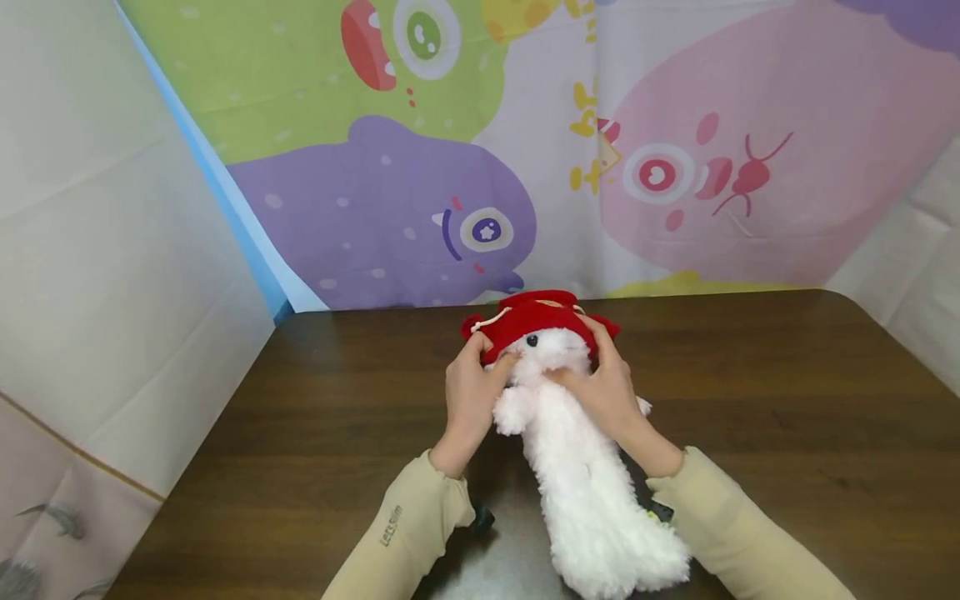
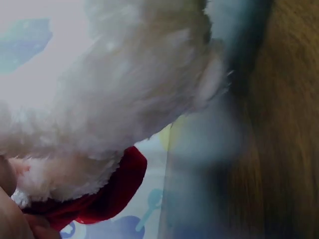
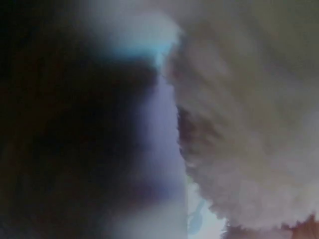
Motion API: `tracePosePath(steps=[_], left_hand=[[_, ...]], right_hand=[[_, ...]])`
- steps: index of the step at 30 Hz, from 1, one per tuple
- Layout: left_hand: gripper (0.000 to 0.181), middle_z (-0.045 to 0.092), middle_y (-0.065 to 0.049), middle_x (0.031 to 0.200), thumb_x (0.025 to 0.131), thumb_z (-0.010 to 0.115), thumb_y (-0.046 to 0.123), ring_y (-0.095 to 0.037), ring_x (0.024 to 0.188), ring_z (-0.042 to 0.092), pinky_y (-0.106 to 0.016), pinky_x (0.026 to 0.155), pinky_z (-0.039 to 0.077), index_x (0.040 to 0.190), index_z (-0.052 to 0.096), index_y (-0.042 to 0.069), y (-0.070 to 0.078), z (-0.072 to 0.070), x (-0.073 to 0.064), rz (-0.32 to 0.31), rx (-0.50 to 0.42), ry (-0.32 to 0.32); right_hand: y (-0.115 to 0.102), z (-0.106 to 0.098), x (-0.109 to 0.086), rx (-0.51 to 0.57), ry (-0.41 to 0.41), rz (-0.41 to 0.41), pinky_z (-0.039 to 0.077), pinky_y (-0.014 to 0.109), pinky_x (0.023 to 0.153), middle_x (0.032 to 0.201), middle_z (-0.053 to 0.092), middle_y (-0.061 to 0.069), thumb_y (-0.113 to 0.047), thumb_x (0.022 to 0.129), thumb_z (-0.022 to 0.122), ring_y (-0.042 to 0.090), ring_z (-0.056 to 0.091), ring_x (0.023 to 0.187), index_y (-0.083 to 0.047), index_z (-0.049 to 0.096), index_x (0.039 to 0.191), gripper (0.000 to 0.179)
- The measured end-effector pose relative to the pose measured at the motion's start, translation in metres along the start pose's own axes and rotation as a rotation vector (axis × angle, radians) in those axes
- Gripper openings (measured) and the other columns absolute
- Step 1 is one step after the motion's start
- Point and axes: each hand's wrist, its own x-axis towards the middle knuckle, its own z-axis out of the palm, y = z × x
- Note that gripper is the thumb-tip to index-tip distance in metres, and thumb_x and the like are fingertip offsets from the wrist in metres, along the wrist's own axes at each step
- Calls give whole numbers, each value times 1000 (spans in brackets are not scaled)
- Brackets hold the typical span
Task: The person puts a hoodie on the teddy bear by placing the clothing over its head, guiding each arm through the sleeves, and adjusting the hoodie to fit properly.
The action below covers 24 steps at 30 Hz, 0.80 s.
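Note:
A fluffy white plush toy [image 1: 581,475] with a dark eye wears a red hat [image 1: 542,321] with thin cream cords. Both hands hold it by the head over the table. On the left side, my left hand [image 1: 474,392] grips the hat's edge, its thumb on the toy's cheek. My right hand [image 1: 609,390] clasps the opposite side, with the thumb below the face and fingers up along the hat. In the left wrist view, fingers [image 2: 15,219] touch the red hat [image 2: 107,194] beneath white fur. Blurred fur [image 3: 254,129] fills much of the right wrist view.
A dark brown wooden table [image 1: 345,417] lies under the toy. Behind it hangs a backdrop [image 1: 375,217] printed with cartoon creatures. Pale fabric [image 1: 127,250] covers the left side, and more pale cloth [image 1: 922,250] hangs at the right.

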Motion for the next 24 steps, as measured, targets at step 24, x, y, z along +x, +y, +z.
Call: tracePosePath(steps=[24], left_hand=[[24,31,1,61,87,59,18,-10,56,30,-20,55,35,72,43,9,10,-3,-3,252,107,-442]], right_hand=[[4,0,2,-163,134,81,44,53,83,132,49,8,-38,73,72,37,49,107,-24,35,138,76]])
